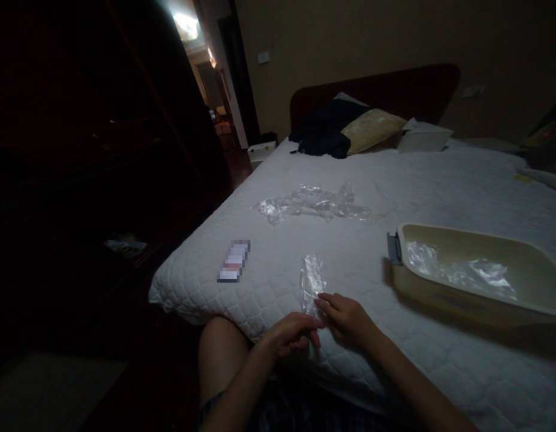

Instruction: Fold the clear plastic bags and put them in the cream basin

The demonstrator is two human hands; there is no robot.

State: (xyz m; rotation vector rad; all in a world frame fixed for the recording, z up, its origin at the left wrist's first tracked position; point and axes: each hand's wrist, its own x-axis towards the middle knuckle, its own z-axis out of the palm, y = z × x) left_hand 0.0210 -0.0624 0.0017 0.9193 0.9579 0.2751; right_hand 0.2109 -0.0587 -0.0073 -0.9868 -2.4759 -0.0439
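Observation:
A clear plastic bag (311,277), folded into a long narrow strip, lies on the white quilted bed near its front edge. My left hand (298,333) is closed at the near end of the strip, its fingers curled and the bag's end partly hidden there. From the right, my right hand (347,318) rests its outstretched fingers on the lower right side of the same strip. Beyond my hands, a crumpled heap of clear plastic (313,204) is spread on the bed.
A beige plastic bin (462,306) with a grey latch stands on the right, clear plastic inside. A phone-like object (234,261), pixelated, lies at left. Dark clothing (327,126) and a yellowish pillow (374,129) are near the headboard (394,84). The bed's left edge drops to dark floor.

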